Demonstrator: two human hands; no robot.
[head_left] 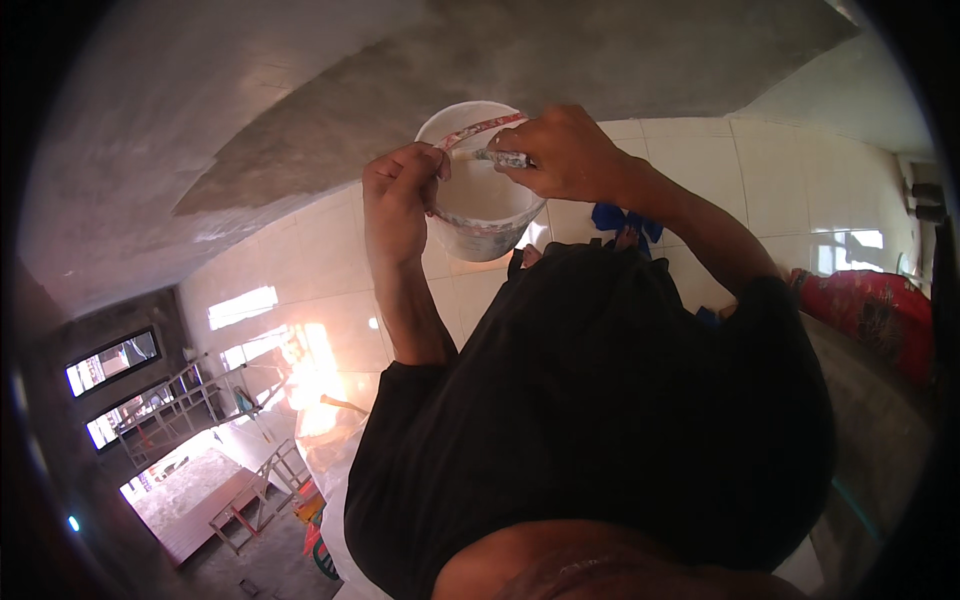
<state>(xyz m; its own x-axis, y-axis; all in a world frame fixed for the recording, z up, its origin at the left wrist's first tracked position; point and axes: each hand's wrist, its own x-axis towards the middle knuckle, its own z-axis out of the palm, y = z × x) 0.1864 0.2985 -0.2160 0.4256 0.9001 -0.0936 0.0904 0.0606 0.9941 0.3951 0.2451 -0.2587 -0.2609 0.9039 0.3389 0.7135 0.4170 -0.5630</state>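
A white bucket [487, 240], smeared with paint on its outside, hangs in front of me above the tiled floor. Pale, milky liquid [485, 195] shows inside it. Across its top runs a red band [480, 128] flecked with white, which looks like its handle. My left hand [402, 190] is closed on the bucket at the left side of its rim, by one end of the band. In my right hand [565, 155] is a paintbrush [505, 158] with a spattered grip, its pale tip over the bucket's opening and pointing left.
A wall with a dark grey patch [560, 65] rises just beyond the bucket. Cream tiles [690, 165] cover the floor. On the right lies a stained red sack [870, 310]. Metal scaffolding [190, 400] and a low trestle [255, 500] stand at the lower left by windows.
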